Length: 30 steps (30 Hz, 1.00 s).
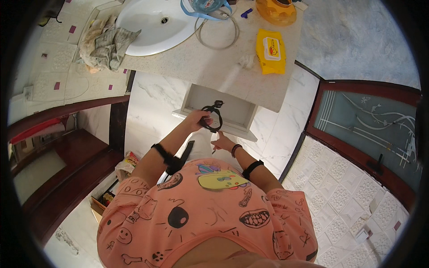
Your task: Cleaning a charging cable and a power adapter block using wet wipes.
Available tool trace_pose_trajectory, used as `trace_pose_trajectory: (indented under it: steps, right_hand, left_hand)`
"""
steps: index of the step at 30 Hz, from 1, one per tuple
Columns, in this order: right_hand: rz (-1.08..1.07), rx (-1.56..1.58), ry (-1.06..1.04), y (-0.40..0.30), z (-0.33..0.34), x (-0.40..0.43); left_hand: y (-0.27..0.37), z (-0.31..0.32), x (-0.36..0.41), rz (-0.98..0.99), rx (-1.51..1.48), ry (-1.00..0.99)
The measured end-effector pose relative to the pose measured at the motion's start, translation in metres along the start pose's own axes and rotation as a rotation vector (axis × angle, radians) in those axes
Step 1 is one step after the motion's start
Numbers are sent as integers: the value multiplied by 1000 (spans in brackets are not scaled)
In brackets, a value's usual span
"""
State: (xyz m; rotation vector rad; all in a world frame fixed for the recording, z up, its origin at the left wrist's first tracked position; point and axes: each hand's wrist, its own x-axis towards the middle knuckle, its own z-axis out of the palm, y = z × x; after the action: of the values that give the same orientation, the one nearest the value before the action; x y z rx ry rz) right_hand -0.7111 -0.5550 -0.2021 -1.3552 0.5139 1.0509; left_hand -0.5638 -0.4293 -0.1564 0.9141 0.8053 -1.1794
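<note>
My left hand (198, 120) grips a coiled black cable (218, 120) above the front edge of an open drawer (219, 105). The drawer's visible inside is pale, and the cable's plug end stands up over it. Just below and to the right of the coil, my right hand (222, 142) has its index finger reaching up towards the cable; a thin, small thing shows at its lower fingers, too small to name. Whether that hand touches the cable cannot be told. Black straps go round both forearms, and a dark bracelet sits on the right wrist.
Above the drawer runs a stone countertop (161, 65) with a white washbasin (147, 33), crumpled cloths (110, 47), a looped grey cable (200, 39), a yellow wipes pack (268, 63), a blue clip (246, 13) and an amber container (278, 15). A glazed door (368, 117) stands at the right.
</note>
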Motion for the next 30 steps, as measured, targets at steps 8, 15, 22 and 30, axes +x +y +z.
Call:
trace_pose_trajectory:
  steps: [8,15,22,30]
  right_hand:
    - [-156,-226,32,11,6,-5]
    - [-124,-417,142,9,-6,-44]
    - [-167,-537,126,-24,-26,-87]
    - [-442,-705,298,-176,-62,-123]
  left_hand:
    - [-23,30,118,41,436,119]
    - [-39,64,134,-27,578,-27]
    - [-20,50,117,-15,887,331]
    - [58,-14,-14,171,301,-87]
